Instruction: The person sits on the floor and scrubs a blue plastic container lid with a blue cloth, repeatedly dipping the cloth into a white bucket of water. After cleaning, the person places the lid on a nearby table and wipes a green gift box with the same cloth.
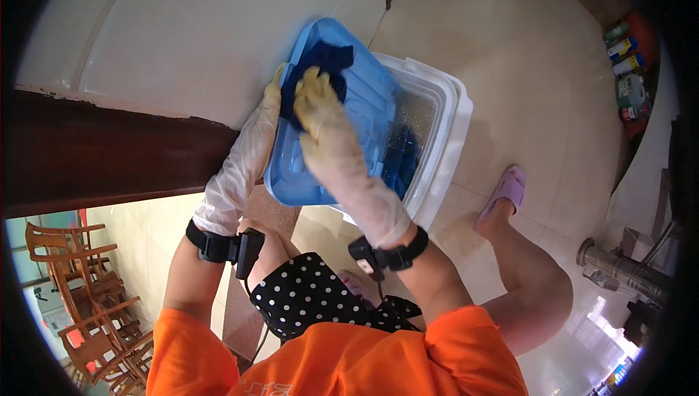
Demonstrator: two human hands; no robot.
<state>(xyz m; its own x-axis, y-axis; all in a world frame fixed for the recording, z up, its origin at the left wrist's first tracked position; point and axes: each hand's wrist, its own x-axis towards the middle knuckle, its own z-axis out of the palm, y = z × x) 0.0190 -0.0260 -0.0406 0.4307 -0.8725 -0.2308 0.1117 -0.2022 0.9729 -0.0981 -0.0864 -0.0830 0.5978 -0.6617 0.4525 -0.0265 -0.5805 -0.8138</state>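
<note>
A blue plastic panel with a raised rim (360, 90), perhaps a lid, leans tilted over a white plastic tub (461, 123). My left hand (271, 98), in a pale yellowish glove, grips the panel's left edge; most of its fingers are hidden. On the panel's upper part lies a bunched navy cloth (330, 54). My right hand (319, 103), gloved alike and blurred, presses on this cloth with bent fingers. Water (418, 109) shows in the tub beside the panel, with a wet dark blue cloth (401, 161) in it. The panel covers the tub's left part.
A white wall (180, 35) and a dark reddish-brown edge (120, 150) border the left. Wooden chairs (87, 286) stand stacked at lower left. Several bottles (631, 92) line the right side. My foot in a pink slipper (510, 188) rests on the tiled floor (540, 95).
</note>
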